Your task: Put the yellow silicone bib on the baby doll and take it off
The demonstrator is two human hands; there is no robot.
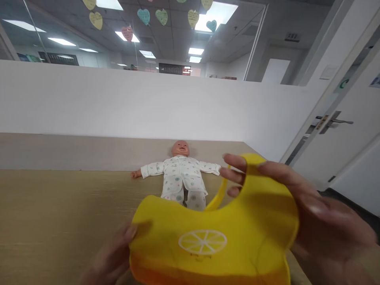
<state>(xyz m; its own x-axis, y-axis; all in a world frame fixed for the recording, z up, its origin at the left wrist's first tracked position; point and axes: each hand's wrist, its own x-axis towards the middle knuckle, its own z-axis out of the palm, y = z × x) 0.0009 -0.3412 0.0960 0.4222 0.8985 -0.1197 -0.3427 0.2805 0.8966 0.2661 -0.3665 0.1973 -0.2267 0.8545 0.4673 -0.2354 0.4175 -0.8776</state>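
A yellow bib (204, 221) with a white citrus-slice print and an orange lower part fills the near middle of the head view. My right hand (317, 209) grips its right side near the neck strap, the thumb in front and several fingers showing through the neck opening. At the bib's left edge my left hand (115, 253) is closed on it, blurred and partly hidden behind it. Beyond the bib a baby doll (182, 174) in a white patterned outfit lies on its back, arms spread. The bib covers the doll's lower legs.
The doll lies on a wooden-looking table (74, 213) that meets a white wall (148, 103). Above it is a glass partition with heart-shaped paper notes (143, 16). A white door with a metal handle (335, 121) stands at the right.
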